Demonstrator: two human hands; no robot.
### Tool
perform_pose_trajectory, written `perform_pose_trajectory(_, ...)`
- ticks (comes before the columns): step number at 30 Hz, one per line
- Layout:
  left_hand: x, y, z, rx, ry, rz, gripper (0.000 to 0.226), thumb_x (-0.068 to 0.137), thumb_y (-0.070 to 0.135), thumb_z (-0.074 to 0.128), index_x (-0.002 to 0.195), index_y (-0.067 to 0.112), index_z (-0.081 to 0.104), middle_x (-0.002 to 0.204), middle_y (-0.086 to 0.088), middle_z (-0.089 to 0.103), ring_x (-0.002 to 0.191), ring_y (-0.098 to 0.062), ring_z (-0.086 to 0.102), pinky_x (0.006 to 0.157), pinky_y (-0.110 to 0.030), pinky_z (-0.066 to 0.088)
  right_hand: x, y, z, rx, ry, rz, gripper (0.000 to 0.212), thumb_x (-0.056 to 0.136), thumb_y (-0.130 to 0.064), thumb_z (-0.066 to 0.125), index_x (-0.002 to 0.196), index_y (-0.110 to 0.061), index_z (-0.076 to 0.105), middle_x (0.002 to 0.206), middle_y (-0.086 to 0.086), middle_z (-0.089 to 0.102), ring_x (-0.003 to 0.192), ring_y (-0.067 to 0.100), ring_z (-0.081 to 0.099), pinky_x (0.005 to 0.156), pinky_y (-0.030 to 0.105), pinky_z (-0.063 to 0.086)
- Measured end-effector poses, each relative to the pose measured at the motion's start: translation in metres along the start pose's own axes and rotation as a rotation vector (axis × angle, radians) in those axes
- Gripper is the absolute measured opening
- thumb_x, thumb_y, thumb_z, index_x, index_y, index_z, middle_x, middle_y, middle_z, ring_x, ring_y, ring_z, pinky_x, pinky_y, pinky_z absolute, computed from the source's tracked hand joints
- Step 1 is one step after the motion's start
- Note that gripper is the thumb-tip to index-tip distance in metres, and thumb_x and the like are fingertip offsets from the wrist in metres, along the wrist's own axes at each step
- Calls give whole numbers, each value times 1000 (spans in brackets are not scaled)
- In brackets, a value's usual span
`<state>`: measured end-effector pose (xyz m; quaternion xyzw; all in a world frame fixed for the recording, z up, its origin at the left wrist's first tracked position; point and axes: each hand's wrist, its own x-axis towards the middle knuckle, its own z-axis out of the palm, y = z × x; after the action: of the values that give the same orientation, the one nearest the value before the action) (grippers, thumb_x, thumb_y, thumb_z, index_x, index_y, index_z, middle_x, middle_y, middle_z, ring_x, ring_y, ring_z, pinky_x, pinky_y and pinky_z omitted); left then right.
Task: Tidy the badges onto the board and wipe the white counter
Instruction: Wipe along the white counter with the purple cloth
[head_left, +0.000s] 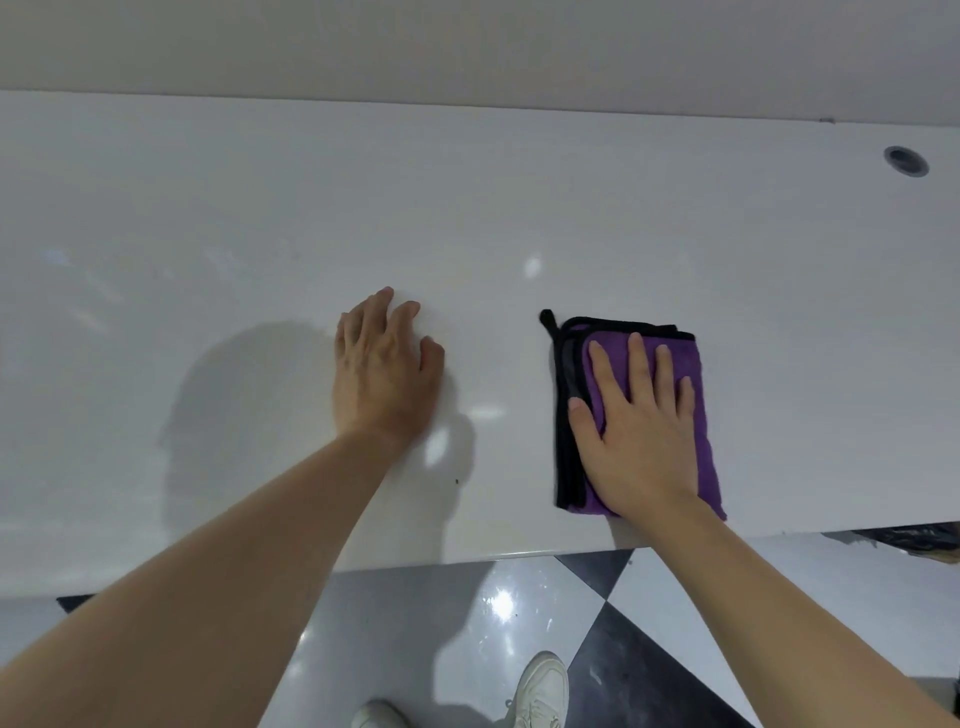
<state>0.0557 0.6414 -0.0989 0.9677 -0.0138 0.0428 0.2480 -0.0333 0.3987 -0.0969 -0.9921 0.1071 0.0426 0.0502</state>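
Observation:
A folded purple cloth (698, 415) with black trim lies on the white counter (208, 234), right of the middle and near the front edge. My right hand (634, 431) presses flat on the cloth with straight, spread fingers. My left hand (384, 369) rests flat on the bare counter to the left of the cloth, a hand's width away from it, fingers relaxed. No badges or board are in view.
A round cable grommet (906, 161) is set into the counter at the far right back. The counter's front edge (467, 558) runs across the lower part of the view. Below it lie a glossy black-and-white tiled floor (649, 665) and white shoes (540, 691).

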Motion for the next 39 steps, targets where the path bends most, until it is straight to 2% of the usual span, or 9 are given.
perform_pose_trajectory(4, -2, -1, -7, -43, -30, 38, 51, 96, 29, 40, 143, 11, 50, 155, -11, 40, 143, -29, 29, 123, -46, 20, -1, -64, 6, 4, 9, -58, 69, 100, -59, 9, 165, -36, 3, 173, 9, -5, 159, 33, -9, 127, 54, -2)
perform_pose_trajectory(8, -2, -12, -27, -169, -57, 161, 55, 94, 23, 39, 145, 2, 45, 149, -16, 45, 138, -34, 36, 117, -48, 30, 4, -104, 10, 36, 16, -56, 64, 104, -55, 14, 165, -36, 7, 173, 8, 0, 159, 34, -6, 127, 55, 0)
perform_pose_trajectory(12, 8, -43, -49, -38, -74, 251, 50, 96, 20, 48, 145, 8, 46, 152, -11, 44, 139, -31, 37, 118, -43, 30, 14, -126, 11, 49, 36, -69, 60, 105, -50, 18, 164, -35, 16, 173, 7, 9, 159, 34, 2, 128, 54, 5)
perform_pose_trajectory(16, 22, -77, -68, 51, -88, 220, 50, 98, 21, 50, 147, 12, 44, 156, -9, 39, 142, -29, 31, 121, -40, 24, 31, -139, 8, 86, 56, -60, 55, 107, -40, 27, 161, -33, 28, 172, 6, 18, 158, 32, 11, 128, 52, 9)
perform_pose_trajectory(28, 102, -128, -92, 152, -98, 112, 52, 100, 27, 49, 150, 15, 41, 160, -9, 33, 147, -31, 23, 122, -43, 20, 115, -170, 0, 132, 49, -114, 50, 110, -32, 28, 160, -28, 32, 171, -1, 21, 159, 29, 12, 128, 50, 10)
perform_pose_trajectory(34, 157, -146, -96, 200, -104, 18, 55, 101, 32, 45, 153, 15, 37, 163, -9, 28, 149, -30, 20, 122, -45, 21, 168, -188, -1, 106, 32, -162, 53, 110, -35, 23, 162, -28, 27, 172, 0, 16, 159, 29, 8, 128, 51, 9)
perform_pose_trajectory(39, 202, -163, -96, 286, -155, -14, 58, 104, 37, 38, 157, 19, 27, 168, -7, 17, 154, -29, 12, 124, -43, 14, 212, -191, -4, 53, 12, -179, 59, 107, -43, 19, 164, -30, 16, 173, 3, 6, 159, 30, 1, 128, 52, 7)
